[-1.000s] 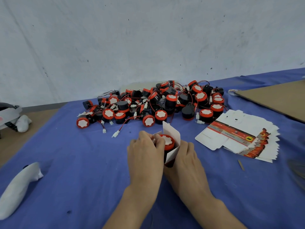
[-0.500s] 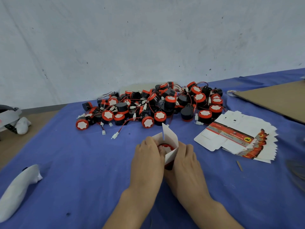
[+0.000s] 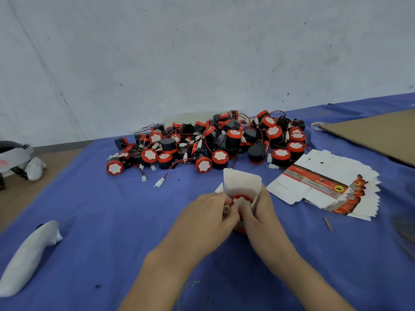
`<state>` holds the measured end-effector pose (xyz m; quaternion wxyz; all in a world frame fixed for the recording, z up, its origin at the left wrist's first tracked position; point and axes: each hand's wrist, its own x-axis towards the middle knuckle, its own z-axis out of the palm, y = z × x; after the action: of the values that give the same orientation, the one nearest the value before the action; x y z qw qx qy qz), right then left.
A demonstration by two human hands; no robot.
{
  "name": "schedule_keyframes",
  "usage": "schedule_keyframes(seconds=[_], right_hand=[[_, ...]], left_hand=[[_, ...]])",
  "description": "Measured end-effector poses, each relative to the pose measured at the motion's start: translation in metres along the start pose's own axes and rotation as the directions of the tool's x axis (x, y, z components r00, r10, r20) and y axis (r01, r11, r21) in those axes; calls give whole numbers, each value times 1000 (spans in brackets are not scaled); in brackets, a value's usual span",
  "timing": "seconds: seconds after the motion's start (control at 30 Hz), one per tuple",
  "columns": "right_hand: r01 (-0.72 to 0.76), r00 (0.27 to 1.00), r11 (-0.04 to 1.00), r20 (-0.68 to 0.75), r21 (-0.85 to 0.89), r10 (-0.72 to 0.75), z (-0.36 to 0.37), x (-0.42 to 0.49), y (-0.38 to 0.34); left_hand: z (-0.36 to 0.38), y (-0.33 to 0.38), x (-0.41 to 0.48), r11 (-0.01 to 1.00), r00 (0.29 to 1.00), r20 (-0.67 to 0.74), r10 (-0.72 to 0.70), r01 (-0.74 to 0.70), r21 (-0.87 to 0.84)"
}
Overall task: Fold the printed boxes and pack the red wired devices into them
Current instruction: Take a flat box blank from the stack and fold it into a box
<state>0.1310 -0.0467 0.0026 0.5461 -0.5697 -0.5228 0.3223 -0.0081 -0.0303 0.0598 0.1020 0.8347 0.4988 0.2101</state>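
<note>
print on flat boxes (image 3: 314, 183) blurred, no legible txt

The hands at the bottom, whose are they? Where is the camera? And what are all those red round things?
There is no machine here. The camera sits on a person's head and looks down, so you see their own left hand and right hand. Both hold a small white box with its flap up. One red device sits inside it. Behind, on the blue cloth, lies a pile of devices with thin wires, waiting to be packed. To the right is a stack of flat boxes, not yet folded.
</note>
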Motion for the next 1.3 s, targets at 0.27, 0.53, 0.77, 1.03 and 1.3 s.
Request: schedule_keyframes(seconds=[0.27,0.53,0.77,1.03,1.3], right_hand=[[-123,990,992,-74,17,124,4,3,-7],[-172,983,984,-66,-49,168,7,3,-11],[-178,983,981,-66,-80,173,8,1,-16],[-169,985,981,-55,-89,165,5,-3,-20],[-167,985,979,-58,-115,161,5,-2,-20]], left_hand=[[-3,-2,-3,992,998,36,55,-58,110],[0,-8,-4,986,986,-155,59,-34,160],[8,-8,-11,971,913,-350,208,-150,188],[3,6,-3,707,974,-177,-141,-26,-706],[8,-6,0,889,937,-235,259,-136,437]])
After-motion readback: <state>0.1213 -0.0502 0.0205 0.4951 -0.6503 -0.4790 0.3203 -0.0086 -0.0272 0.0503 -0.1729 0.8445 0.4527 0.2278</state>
